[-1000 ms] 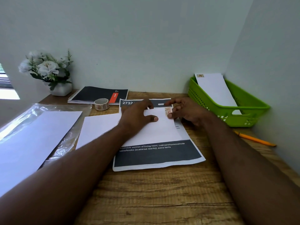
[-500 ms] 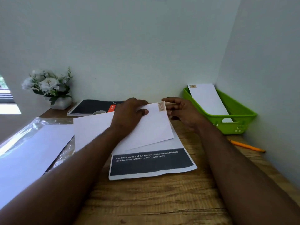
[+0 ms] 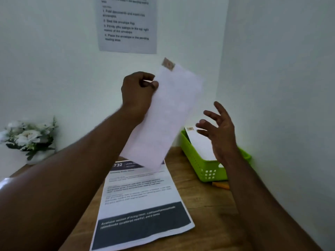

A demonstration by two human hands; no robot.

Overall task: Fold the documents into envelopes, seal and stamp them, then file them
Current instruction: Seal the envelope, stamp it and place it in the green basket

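Note:
My left hand (image 3: 138, 93) pinches the left edge of a white envelope (image 3: 166, 115) and holds it up in the air, tilted, in front of the wall. A brown stamp (image 3: 168, 64) sits on its top corner. My right hand (image 3: 217, 131) hovers open with spread fingers to the right of the envelope, above the green basket (image 3: 203, 165). Another stamped envelope (image 3: 201, 142) lies in that basket. A printed document (image 3: 141, 201) with dark bands lies flat on the wooden desk (image 3: 208, 201) below the raised envelope.
An instruction sheet (image 3: 126, 24) hangs on the back wall. A white flower pot (image 3: 29, 138) stands at the far left. An orange pencil (image 3: 221, 185) lies in front of the basket. Clear plastic (image 3: 5, 183) shows at the left edge. A side wall closes off the right.
My left hand has lifted the stamped envelope off the desk and high into the air. My right hand let go of it and opened. The view tilted upward.

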